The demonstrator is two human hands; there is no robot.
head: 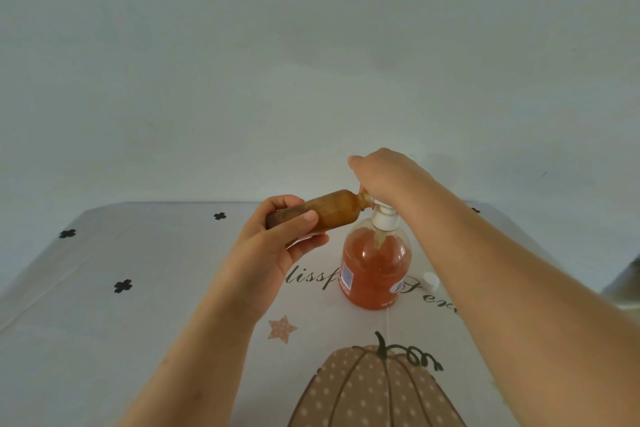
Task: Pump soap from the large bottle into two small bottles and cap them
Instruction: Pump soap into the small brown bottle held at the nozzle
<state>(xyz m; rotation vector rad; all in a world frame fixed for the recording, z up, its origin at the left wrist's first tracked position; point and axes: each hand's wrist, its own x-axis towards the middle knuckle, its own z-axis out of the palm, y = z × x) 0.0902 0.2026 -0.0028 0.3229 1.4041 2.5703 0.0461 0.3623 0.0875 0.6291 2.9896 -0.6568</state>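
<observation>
Amber small bottle [332,210], held in the air, nearly level, over the far middle of the table. Base end points left, neck points right and a little up.

Left hand [277,239]: clenched around the base half of the small bottle. Thumb lies across its near side and the fingers curl under it. The shoulder and neck stick out to the right of the grip, clear of the hand. Contents cannot be judged through the dark wall.

Neck of the small bottle meets the white pump [384,218] just under the right hand. The mouth itself is hidden there, so whether the spout sits inside it cannot be told.

Right hand [384,173]: arched over the top of the pump, back of the hand to the camera, fingers bent down over the pump head and grasping it. 1 fingertip shows beside the neck of the small bottle.

Big bottle [375,270]: clear, upright on the cloth [138,322], directly below the pump and right of the left hand. Orange soap fills most of it, with a band of air below the collar. Labels show on its left and right sides.

1 white cap [430,281] lies on the cloth just right of the big bottle, apart from it and partly behind the right forearm.

Cloth is pale, printed with black clovers, cursive lettering, a star [282,329] and a dotted pumpkin [374,388] at the near edge. A blurred dark object [627,281] sits at the right edge of the view. Plain pale wall beyond the table.
</observation>
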